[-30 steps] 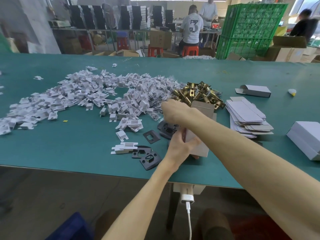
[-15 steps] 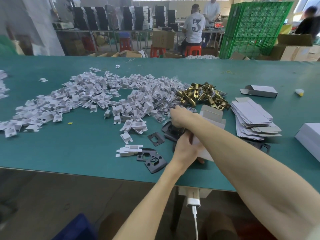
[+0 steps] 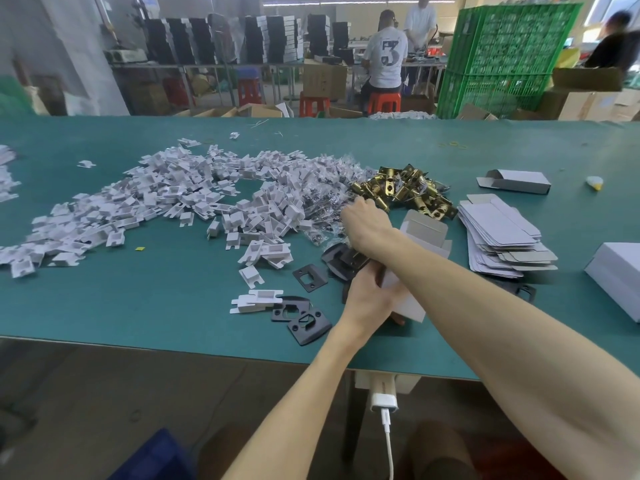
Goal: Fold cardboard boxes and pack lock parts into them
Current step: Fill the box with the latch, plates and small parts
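Little has moved since the earlier frames. On the green table [image 3: 138, 306], the right hand [image 3: 365, 225] stays just in front of the pile of brass latches [image 3: 398, 190], and the left hand [image 3: 370, 296] stays nearer the table edge from that pile. Only the view has swung a little.

The heap of white cardboard inserts [image 3: 173, 195] spreads away to the left of the latches, and the stack of flat box blanks [image 3: 498, 233] lies just to their right. The erected white box [image 3: 423, 233] stands in front of the latches with its top flaps open. The left hand grips its lower end, fingers wrapped round it. The right arm crosses over that hand and reaches into the clear bagged packets [image 3: 322, 202] touching the latches' left side. Its fingers are hidden beneath the hand, so I cannot tell whether they have caught one.

To do this step well, hold the box steady with its mouth tilted toward the latches. Pinch a single packet free of its neighbours and lift it clear before feeding it in. The black strike plates [image 3: 309, 278], in front and left of the latches, look to be waiting their turn.
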Demonstrator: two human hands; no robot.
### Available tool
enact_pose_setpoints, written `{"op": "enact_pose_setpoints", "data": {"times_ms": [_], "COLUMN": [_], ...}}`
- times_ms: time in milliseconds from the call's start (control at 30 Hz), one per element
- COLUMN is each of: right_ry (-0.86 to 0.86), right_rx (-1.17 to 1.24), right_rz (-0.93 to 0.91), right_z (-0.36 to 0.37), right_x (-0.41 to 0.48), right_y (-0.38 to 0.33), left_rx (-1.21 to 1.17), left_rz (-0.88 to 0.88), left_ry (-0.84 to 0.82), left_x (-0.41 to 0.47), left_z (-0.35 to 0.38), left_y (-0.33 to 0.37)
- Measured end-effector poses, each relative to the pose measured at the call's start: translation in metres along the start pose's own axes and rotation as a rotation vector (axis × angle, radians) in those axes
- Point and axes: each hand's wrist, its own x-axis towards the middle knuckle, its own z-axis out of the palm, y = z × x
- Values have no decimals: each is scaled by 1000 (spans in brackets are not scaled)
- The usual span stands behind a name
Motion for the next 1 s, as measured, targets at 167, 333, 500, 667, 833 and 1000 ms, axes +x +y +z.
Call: {"op": "enact_pose_setpoints", "data": {"times_ms": [167, 333, 500, 667, 833, 1000], "right_ry": [100, 150, 221, 160, 216, 160], "right_rx": [182, 503, 569, 507, 516, 477], "right_rz": [27, 73, 70, -13, -60, -141], "right_z": [-20, -65, -91, -79, -67, -67], "right_x": [2, -5, -25, -45, -53, -56], "right_y": [6, 26, 65, 88, 87, 82], "left_rx": [31, 8, -125, -169, -100, -86], "left_rz": [-2, -40, -42, -30, -9, -1], "left_ry": [-13, 41, 79, 85, 46, 41], "left_x": [3, 4, 4, 5, 4, 3], "left_z": [-3, -3, -4, -5, -5, -5], "left_y": [-6, -6, -6, -8, -10, -9]}}
